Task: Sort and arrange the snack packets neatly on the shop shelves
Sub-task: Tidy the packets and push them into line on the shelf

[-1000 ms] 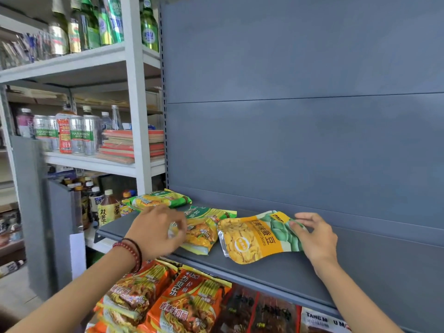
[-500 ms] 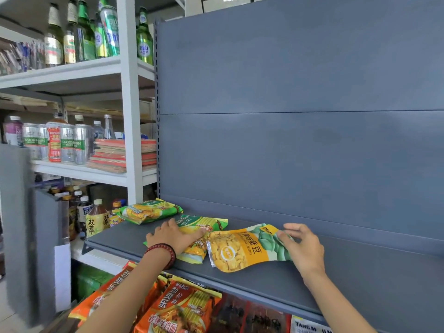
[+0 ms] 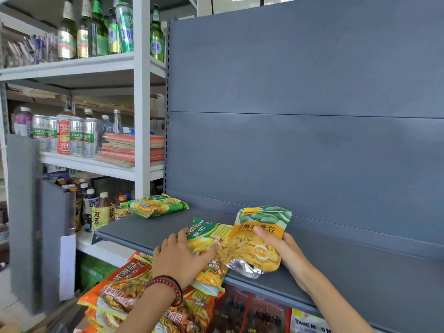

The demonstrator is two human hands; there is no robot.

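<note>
At a shop's grey metal shelf (image 3: 144, 233), my right hand (image 3: 292, 257) grips a yellow-and-green broad bean packet (image 3: 258, 239), thumb across its front and fingers behind, holding it upright and slightly tilted with its silver bottom seam just above the shelf. My left hand (image 3: 179, 258), with a red beaded bracelet (image 3: 168, 284) on the wrist, lies with spread fingers on a green-and-yellow noodle snack packet (image 3: 207, 237), pressing rather than clasping it. That packet lies flat and overhangs the shelf's front edge, with the bean packet overlapping its right side. A second green packet (image 3: 156, 205) sits well apart at the shelf's back left corner, against the grey back panel (image 3: 300, 145). Below the shelf are orange noodle packets (image 3: 120, 293) and dark red packets (image 3: 252, 311). To the left, a white shelving unit (image 3: 141, 92) carries green beer bottles (image 3: 96, 27), beer cans (image 3: 77, 138), a stack of red-edged pads (image 3: 134, 149) and a bottle of tea (image 3: 103, 211).
</note>
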